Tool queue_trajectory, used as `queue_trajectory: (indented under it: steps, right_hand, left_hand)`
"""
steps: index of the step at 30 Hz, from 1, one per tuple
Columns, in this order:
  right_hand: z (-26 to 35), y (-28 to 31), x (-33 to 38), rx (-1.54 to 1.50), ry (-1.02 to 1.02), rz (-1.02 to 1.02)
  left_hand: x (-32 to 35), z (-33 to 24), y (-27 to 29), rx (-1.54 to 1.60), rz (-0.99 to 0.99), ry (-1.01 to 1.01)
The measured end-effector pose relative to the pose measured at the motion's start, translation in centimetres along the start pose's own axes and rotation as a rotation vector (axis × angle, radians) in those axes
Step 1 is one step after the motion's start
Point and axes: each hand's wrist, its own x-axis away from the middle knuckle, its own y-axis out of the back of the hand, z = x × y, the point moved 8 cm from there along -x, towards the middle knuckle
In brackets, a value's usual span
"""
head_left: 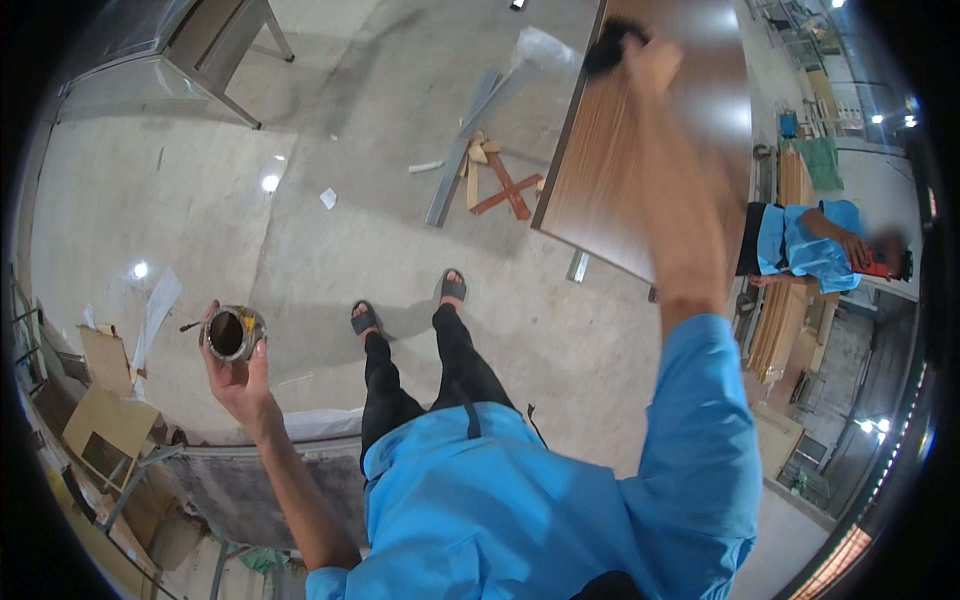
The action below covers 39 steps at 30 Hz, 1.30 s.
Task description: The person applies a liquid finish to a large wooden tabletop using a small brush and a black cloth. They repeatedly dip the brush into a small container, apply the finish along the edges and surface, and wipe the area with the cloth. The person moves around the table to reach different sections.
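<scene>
My left hand [240, 385] is closed round a small open can [233, 334], held out over the floor at the left. The can's rim is light and smeared, its inside dark, with a bit of yellow near the top; a thin dark piece sticks out at its side. Far to the right, my right hand [655, 66] grips a black cloth [612, 47] against a brown wood-grain panel [600, 170]. The forearm is blurred by motion and crosses the panel. Part of the cloth is hidden by the fingers.
Metal strips [448, 180], reddish-brown pieces [508, 190] and clear plastic [540, 50] lie on the floor beside the panel. Another person in blue [815, 240] is beyond its right side, near stacked boards [775, 340]. A metal-legged table [215, 50] stands far left; cardboard [105, 430] lies near left.
</scene>
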Motion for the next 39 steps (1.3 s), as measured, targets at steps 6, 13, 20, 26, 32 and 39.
queue_trajectory:
  steps: [6, 13, 20, 26, 32, 39]
  right_hand:
    - [-4.5, 13.5, 0.1, -0.128, 0.037, 0.117]
    - [-14.4, 12.3, 26.5, 0.040, -0.373, 0.372]
    - [-11.9, 5.9, 39.5, -0.246, -0.203, 0.182]
    - [-44.2, 22.9, 47.4, 0.218, -0.973, -0.154]
    - [-37.6, 18.0, 49.5, -0.032, -0.820, -0.286]
    - [12.2, 0.0, 51.7, -0.894, -0.095, 0.731]
  left_hand:
    - [-1.5, -0.4, -3.0, 0.055, 0.093, -0.011]
    - [-3.1, -2.1, -3.8, -0.039, 0.117, -0.038]
    - [-3.3, -2.5, -8.7, -0.151, 0.202, -0.012]
    - [-2.5, -5.3, -11.2, -0.106, 0.239, -0.089]
    - [-2.0, -7.6, -12.7, -0.173, 0.265, -0.196]
    - [-2.3, -9.4, -16.1, -0.166, 0.329, -0.239]
